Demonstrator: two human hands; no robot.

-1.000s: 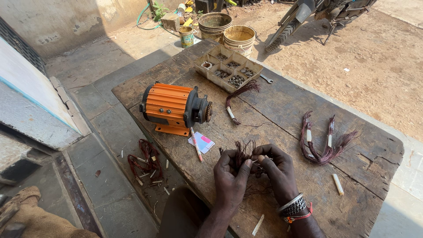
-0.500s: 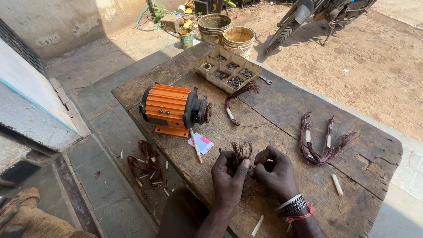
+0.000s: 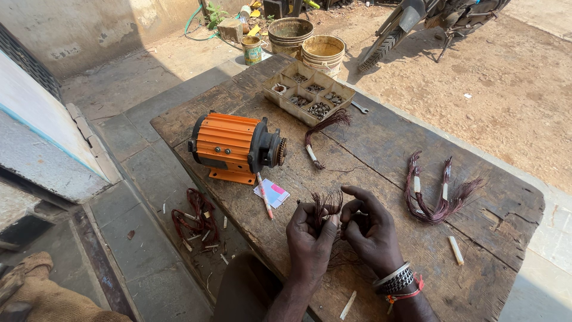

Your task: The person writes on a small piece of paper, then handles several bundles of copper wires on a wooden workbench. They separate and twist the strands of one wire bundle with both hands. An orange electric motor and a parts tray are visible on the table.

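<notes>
Both hands work a bundle of thin dark copper wires (image 3: pixel 325 206) at the near edge of a worn wooden table (image 3: pixel 381 137). My left hand (image 3: pixel 310 241) grips the bundle with the wire ends sticking up above the fingers. My right hand (image 3: pixel 370 229) pinches the same wires from the right, index finger stretched out; bangles and a red thread sit on its wrist. An orange electric motor (image 3: pixel 235 146) stands on the table to the upper left of the hands.
A larger looped wire coil with white sleeves (image 3: pixel 438 191) lies at right, a smaller bundle (image 3: pixel 322 134) at centre. A compartment tray of small parts (image 3: pixel 308 92), a spanner, a pen (image 3: pixel 264 195), a card, white tubes (image 3: pixel 456 250). Buckets (image 3: pixel 322 50), a motorcycle and floor wire scraps (image 3: pixel 193 217) surround.
The hands have shifted slightly toward me on the bundle, and the right index finger has stretched out over the wires. Everything else on the table stays put.
</notes>
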